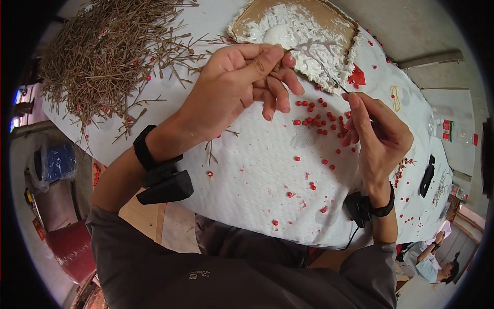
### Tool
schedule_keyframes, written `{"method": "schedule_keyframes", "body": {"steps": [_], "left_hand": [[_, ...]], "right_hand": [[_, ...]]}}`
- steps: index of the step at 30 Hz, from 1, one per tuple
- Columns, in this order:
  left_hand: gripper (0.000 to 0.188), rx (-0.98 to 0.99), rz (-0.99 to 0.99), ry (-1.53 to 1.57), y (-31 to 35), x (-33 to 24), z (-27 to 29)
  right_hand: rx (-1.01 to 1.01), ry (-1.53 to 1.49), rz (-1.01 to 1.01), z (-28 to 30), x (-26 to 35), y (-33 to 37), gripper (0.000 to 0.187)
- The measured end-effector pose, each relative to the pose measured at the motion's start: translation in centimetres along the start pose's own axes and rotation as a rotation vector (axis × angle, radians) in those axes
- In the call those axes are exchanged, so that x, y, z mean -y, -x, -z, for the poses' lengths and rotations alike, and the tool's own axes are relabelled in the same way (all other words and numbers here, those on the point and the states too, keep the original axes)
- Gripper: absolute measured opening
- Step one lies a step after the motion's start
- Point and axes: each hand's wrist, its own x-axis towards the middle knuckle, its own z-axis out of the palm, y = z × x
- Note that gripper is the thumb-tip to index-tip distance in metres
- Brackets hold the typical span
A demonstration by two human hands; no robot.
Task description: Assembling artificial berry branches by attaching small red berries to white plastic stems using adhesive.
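My left hand [252, 77] pinches the end of a small forked twig [314, 50] between thumb and forefinger, its other fingers loosely curled. The twig's branches reach right, over white paste [288, 26] smeared on a brown board [329, 11]. My right hand [378, 126] is closed on a thin dark stick [333, 78], which slants up and left toward the twig. Whether the stick touches the twig, I cannot tell. Below the board, between my hands, several loose red berries [319, 122] lie on the white table covering [247, 175].
A large heap of brown twigs [103, 67] covers the far left of the table. Beyond my right hand are a red scrap [357, 76], a yellow band [395, 99], a black device [427, 176] and a plastic bottle [455, 133]. Another person [435, 262] is at the lower right.
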Motion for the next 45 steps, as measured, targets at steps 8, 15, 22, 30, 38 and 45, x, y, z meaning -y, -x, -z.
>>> {"method": "schedule_keyframes", "body": {"steps": [8, 15, 22, 30, 38, 45], "left_hand": [[0.026, 0.069, 0.126, 0.18, -0.2, 0.2, 0.2], [0.026, 0.066, 0.151, 0.198, -0.2, 0.2, 0.3], [0.027, -0.008, 0.104, 0.135, -0.1, 0.0, -0.1], [0.028, 0.0, 0.037, 0.137, 0.0, 0.1, 0.3], [0.028, 0.087, -0.04, 0.045, -0.2, 0.5, -0.2], [0.027, 0.05, -0.029, 0.048, -0.2, 0.6, -0.1]], "right_hand": [[-0.031, -0.013, -0.022, -0.4, 0.3, 0.0, 0.015], [-0.109, 0.025, 0.025, -0.1, 0.3, -0.1, 0.021], [-0.035, 0.004, -0.053, -0.6, 0.9, 1.0, 0.017], [-0.087, 0.121, 0.363, 0.8, 0.9, 0.7, 0.007], [-0.015, 0.213, 0.289, -0.7, 1.6, 0.9, 0.008], [0.044, 0.132, 0.248, -0.3, 1.8, 1.3, 0.007]]}}
